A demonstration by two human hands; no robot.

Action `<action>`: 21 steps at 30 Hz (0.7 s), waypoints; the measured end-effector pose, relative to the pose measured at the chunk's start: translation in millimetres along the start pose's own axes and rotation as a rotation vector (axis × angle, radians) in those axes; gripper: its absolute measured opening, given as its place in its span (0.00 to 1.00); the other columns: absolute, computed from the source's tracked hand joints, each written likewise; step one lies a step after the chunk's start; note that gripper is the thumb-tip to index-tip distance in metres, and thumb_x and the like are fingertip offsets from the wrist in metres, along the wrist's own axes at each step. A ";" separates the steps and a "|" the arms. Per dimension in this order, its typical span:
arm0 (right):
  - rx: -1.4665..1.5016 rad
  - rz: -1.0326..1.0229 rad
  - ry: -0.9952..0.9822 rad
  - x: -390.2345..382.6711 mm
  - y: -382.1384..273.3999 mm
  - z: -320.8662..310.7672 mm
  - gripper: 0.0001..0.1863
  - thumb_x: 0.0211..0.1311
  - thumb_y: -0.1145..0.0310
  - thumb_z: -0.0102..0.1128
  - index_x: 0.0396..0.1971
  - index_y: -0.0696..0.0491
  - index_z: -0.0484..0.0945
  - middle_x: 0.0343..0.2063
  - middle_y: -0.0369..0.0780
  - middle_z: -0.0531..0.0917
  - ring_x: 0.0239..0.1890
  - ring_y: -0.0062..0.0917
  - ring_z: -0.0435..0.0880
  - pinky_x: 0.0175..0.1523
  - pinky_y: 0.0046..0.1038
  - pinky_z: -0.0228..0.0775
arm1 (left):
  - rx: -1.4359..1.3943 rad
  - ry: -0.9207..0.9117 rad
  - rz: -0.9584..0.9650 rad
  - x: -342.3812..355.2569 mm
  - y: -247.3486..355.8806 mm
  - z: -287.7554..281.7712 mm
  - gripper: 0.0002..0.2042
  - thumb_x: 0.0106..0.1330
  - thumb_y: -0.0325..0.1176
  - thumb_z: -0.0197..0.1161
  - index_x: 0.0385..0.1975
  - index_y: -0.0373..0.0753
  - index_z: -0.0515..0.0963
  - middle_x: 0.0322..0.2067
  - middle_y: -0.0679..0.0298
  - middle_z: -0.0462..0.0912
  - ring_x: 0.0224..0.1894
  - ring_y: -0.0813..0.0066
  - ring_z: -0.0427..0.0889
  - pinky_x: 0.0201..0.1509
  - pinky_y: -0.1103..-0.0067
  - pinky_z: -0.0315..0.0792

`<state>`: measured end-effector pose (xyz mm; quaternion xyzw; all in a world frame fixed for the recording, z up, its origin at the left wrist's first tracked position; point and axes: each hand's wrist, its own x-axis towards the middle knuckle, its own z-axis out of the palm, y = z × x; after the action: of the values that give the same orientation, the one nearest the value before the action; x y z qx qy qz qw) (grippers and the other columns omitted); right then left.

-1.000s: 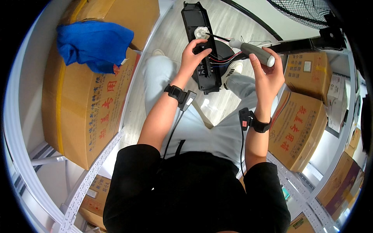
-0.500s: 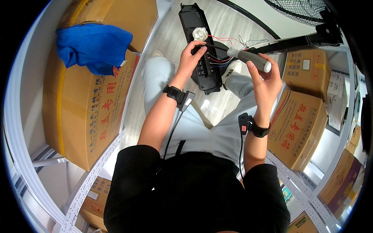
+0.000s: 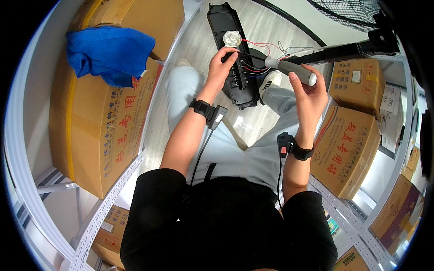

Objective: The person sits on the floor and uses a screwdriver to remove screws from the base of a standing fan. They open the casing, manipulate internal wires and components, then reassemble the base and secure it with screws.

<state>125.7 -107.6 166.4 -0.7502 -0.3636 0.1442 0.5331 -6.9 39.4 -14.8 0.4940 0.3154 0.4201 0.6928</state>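
My right hand (image 3: 312, 95) is closed around the end of a screwdriver with a thick grey handle (image 3: 294, 71). Its dark shaft points left to the fingertips of my left hand (image 3: 220, 70), which pinch at the tip. Any small piece between those fingertips is too hidden to make out. Below the shaft lies a long black plastic housing (image 3: 247, 97) with rows of small fittings. A clear round part (image 3: 232, 39) sits on its upper half, close to my left fingers. Thin red and other coloured wires (image 3: 258, 44) run out to its right.
Cardboard boxes (image 3: 90, 149) fill the left shelf, a blue cloth (image 3: 108, 54) draped over them. More boxes (image 3: 346, 151) stand on the right shelf. A black post (image 3: 334, 54) and a wire-mesh fan guard (image 3: 348, 11) are at the upper right. My shoe (image 3: 271, 81) is beside the housing.
Both hands stay almost where they were, with the screwdriver still between them. Only a slight shift of the handle's end downward shows.
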 end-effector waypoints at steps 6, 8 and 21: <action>-0.072 0.028 0.022 -0.1 1.2 -1.5 0.21 0.57 0.68 0.76 0.48 0.57 0.79 0.40 0.40 0.86 0.40 0.21 0.86 0.46 0.22 0.79 | -0.031 -0.012 -0.018 -1.2 3.2 0.2 0.08 0.70 0.30 0.63 0.45 0.38 0.80 0.42 0.72 0.81 0.45 0.85 0.75 0.52 0.83 0.68; -0.056 -0.011 0.035 -1.8 5.9 0.6 0.21 0.57 0.68 0.76 0.48 0.57 0.79 0.40 0.40 0.86 0.40 0.21 0.86 0.46 0.22 0.78 | -0.021 -0.016 0.006 -0.3 2.4 0.7 0.08 0.70 0.30 0.64 0.45 0.38 0.80 0.42 0.71 0.81 0.46 0.84 0.75 0.53 0.83 0.68; -0.023 0.020 0.020 -2.4 4.5 -1.3 0.22 0.56 0.70 0.76 0.49 0.58 0.79 0.41 0.41 0.85 0.40 0.21 0.86 0.47 0.23 0.79 | -0.016 0.013 -0.041 -0.9 5.8 0.7 0.06 0.69 0.29 0.64 0.43 0.37 0.80 0.40 0.70 0.81 0.44 0.83 0.75 0.52 0.82 0.68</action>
<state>126.6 -110.9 162.5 -0.7613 -0.3522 0.1379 0.5266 -8.3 39.2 -9.1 0.4791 0.3266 0.4116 0.7031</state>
